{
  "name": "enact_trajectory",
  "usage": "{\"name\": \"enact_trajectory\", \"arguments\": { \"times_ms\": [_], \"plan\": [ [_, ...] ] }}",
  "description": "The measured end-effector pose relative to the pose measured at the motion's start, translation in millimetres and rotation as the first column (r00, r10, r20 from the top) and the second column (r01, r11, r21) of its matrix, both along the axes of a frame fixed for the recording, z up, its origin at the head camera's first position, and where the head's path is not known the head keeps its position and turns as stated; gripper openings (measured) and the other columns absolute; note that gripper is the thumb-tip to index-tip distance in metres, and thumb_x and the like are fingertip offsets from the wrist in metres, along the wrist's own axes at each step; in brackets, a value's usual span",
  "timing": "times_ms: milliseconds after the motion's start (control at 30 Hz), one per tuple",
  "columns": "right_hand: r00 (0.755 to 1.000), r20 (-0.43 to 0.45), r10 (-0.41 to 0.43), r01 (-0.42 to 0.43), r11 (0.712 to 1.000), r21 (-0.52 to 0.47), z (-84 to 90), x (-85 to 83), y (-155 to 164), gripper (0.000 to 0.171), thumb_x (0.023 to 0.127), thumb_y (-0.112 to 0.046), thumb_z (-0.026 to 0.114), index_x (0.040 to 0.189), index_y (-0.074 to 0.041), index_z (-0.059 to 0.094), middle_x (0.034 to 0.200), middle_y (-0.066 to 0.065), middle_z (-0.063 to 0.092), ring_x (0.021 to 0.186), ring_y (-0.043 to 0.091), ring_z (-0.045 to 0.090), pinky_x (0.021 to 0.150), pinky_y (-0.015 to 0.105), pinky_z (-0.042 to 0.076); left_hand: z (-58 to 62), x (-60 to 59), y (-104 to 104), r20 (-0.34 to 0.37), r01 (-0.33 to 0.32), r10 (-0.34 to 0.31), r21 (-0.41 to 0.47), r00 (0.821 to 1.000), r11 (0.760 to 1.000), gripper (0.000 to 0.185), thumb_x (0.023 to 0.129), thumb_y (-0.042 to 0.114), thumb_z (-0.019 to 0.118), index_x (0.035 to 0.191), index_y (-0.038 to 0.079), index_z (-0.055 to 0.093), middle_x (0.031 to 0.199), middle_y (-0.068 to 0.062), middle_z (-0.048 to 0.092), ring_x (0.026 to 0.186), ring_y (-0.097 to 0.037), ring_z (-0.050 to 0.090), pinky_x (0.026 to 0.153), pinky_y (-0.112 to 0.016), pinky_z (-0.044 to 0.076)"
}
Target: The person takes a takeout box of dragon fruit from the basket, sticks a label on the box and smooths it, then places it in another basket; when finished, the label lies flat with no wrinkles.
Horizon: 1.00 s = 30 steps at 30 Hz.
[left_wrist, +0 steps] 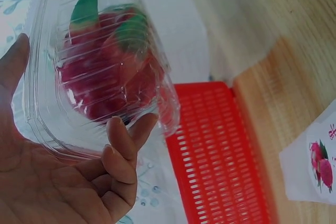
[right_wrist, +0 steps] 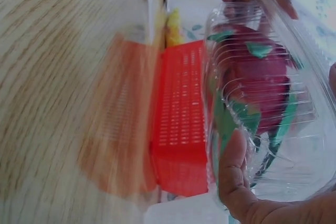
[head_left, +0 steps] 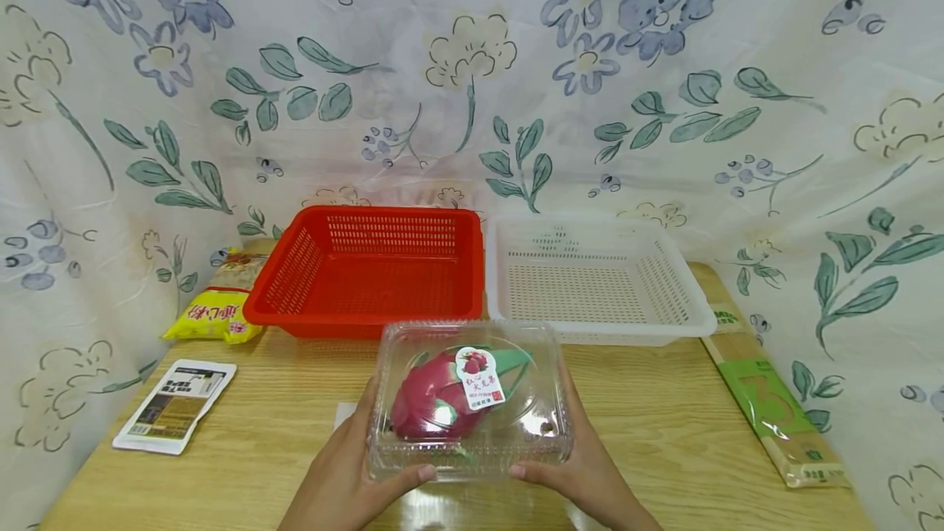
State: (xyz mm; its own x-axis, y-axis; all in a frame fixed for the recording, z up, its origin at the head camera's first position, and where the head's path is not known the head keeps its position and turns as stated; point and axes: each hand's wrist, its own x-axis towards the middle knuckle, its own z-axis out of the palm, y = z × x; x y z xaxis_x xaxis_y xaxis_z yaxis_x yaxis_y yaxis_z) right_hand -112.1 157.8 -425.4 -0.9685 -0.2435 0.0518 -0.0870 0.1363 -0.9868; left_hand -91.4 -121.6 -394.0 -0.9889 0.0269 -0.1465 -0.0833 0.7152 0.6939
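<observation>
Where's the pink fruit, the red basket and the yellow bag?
dragon fruit [head_left: 428, 408], head view, on its pink skin inside the clear box.
red basket [head_left: 369, 322], head view, on its front rim.
yellow bag [head_left: 210, 314], head view, on its printed front.

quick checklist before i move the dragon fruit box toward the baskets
1. Left hand grips the clear box at its left side, thumb on the front edge: ok.
2. Right hand holds the right side in the same way: ok.
3. Lid closed over the dragon fruit: it looks shut, but the latch is not visible: cannot tell.
4. Red basket has room: ok.
5. White basket has room: ok.
6. Path from the box to either basket across the table is free: ok.
</observation>
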Motion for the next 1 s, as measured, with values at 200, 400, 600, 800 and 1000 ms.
{"name": "enact_trajectory", "arguments": {
  "times_ms": [200,400,600,800,1000],
  "plan": [
    [0.999,-0.03,0.011,-0.011,1.0,-0.014,1.5,-2.9,0.6,0.131,0.07,-0.004,0.088,0.159,-0.037,-0.002,0.164,0.021,0.005,0.129,0.053,0.043,0.087,0.041,0.056,2.4,-2.3,-0.4,0.002,-0.001,0.001,-0.025,1.0,1.0,0.121,0.068,0.073,0.074,0.159,0.036,0.003,0.151,-0.013,0.045,0.132,-0.04,0.047,0.096,-0.067,0.044],
    [1.0,-0.027,0.006,-0.007,1.0,-0.025,2.7,-4.2,0.8,0.13,0.07,-0.004,0.088,0.159,-0.038,0.0,0.164,0.022,0.006,0.125,0.05,0.048,0.086,0.039,0.057,5.1,-5.1,-0.2,0.041,-0.008,0.009,-0.035,0.999,0.999,0.124,0.067,0.075,0.072,0.16,0.031,0.003,0.153,-0.013,0.042,0.133,-0.042,0.046,0.096,-0.068,0.043],
    [1.0,0.004,0.023,-0.023,0.999,-0.041,3.6,-5.1,3.3,0.128,0.073,-0.005,0.087,0.159,-0.04,-0.002,0.162,0.027,0.007,0.12,0.046,0.054,0.083,0.037,0.058,5.4,-4.1,0.5,0.001,-0.002,0.002,-0.029,1.0,1.0,0.122,0.068,0.073,0.073,0.16,0.033,0.004,0.153,-0.012,0.042,0.132,-0.041,0.047,0.096,-0.067,0.044],
    [1.0,0.012,0.008,-0.008,1.0,-0.006,5.4,-6.5,6.7,0.128,0.072,-0.006,0.087,0.159,-0.04,-0.001,0.158,0.033,0.015,0.116,0.043,0.058,0.081,0.037,0.058,6.6,-3.4,2.2,-0.085,0.013,-0.018,-0.057,0.996,0.998,0.12,0.071,0.073,0.071,0.159,0.036,0.001,0.153,-0.013,0.043,0.131,-0.041,0.048,0.093,-0.069,0.045],
    [0.999,0.037,-0.023,0.021,0.999,0.036,8.0,-7.0,9.3,0.129,0.071,-0.011,0.089,0.159,-0.04,-0.001,0.159,0.032,0.016,0.121,0.044,0.054,0.085,0.041,0.058,8.1,-5.3,4.0,-0.102,0.022,-0.03,-0.074,0.994,0.997,0.12,0.072,0.073,0.071,0.159,0.036,-0.002,0.153,-0.015,0.042,0.131,-0.042,0.047,0.091,-0.069,0.045]
  ]
}}
